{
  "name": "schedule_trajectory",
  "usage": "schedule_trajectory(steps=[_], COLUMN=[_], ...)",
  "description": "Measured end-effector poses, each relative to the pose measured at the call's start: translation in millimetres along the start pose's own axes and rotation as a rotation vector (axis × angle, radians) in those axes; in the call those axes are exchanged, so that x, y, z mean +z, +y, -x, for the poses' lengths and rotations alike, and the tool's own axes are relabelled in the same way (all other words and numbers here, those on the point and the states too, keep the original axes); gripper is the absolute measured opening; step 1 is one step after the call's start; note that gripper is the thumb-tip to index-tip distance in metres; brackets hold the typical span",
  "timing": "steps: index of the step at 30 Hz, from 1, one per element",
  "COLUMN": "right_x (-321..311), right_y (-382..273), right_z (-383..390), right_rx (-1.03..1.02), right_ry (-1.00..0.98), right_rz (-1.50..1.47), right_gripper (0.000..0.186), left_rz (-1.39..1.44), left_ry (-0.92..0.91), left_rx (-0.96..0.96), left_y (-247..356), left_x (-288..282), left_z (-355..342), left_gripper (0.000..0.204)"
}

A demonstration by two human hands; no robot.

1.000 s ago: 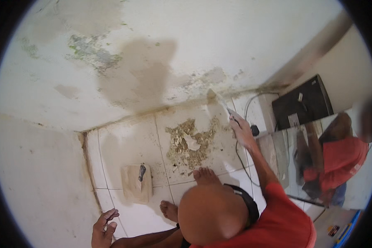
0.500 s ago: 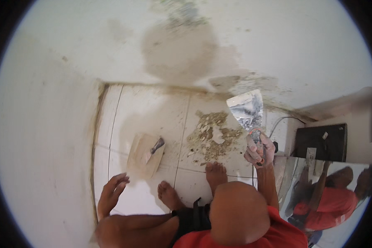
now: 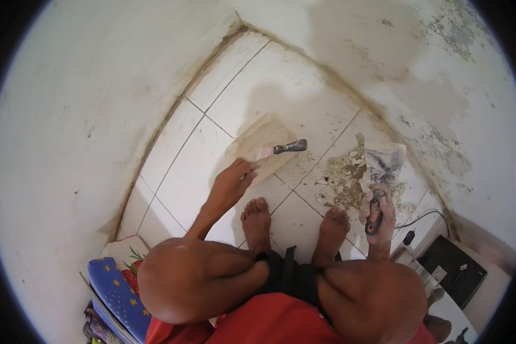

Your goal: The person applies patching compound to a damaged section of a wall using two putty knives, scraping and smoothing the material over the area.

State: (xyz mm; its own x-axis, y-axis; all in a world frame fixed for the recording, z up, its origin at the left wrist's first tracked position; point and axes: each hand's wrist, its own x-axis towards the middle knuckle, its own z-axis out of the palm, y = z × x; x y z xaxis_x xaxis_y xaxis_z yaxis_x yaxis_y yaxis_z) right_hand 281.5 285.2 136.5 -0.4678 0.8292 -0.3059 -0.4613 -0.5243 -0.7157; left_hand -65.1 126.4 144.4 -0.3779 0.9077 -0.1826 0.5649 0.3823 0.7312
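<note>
My right hand [image 3: 384,215], dusted white, grips the black and orange handle of a wide putty knife [image 3: 384,161]. Its broad blade, smeared with pale and dark residue, points away from me over crumbled plaster rubble [image 3: 345,179]. My left hand [image 3: 233,182] reaches down to the near edge of a flat, dusty beige board [image 3: 264,136], with fingers and thumb closed at that edge; the fingertips are partly hidden. Across the board lies a small putty knife [image 3: 290,147] with a dark handle, its blade pointing toward my left fingers.
White floor tiles [image 3: 178,163] meet stained walls at a corner ahead. The right wall has a damp, peeling patch [image 3: 456,34]. My bare feet [image 3: 255,225] stand near the rubble. A black flat panel [image 3: 454,269] and a cable [image 3: 427,213] are at right, a blue star-patterned item [image 3: 116,295] at lower left.
The view has swung left, bringing the corner ahead. My left hand has reached forward to the board's edge. The wide putty knife remains in my right hand, now lower over the rubble.
</note>
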Motion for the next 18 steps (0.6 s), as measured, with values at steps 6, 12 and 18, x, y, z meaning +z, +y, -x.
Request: schedule_trajectory(steps=[6,12,18], right_x=[26,17,7], right_y=[18,20,25], right_z=[-4,4,3], right_rx=[0.091,0.104,0.11], right_ry=[-0.019,-0.008,0.045], right_rz=[-0.036,0.034,-0.014], right_gripper=[0.034,0.037,0.033], left_rz=[-0.354,-0.353,-0.029], left_ry=[0.178,0.028,0.303], left_rx=[0.416,0.351,-0.026], left_y=[32,28,27], left_x=[47,43,-64], left_z=[-72,-97,-50], left_gripper=[0.046,0.041,0.034])
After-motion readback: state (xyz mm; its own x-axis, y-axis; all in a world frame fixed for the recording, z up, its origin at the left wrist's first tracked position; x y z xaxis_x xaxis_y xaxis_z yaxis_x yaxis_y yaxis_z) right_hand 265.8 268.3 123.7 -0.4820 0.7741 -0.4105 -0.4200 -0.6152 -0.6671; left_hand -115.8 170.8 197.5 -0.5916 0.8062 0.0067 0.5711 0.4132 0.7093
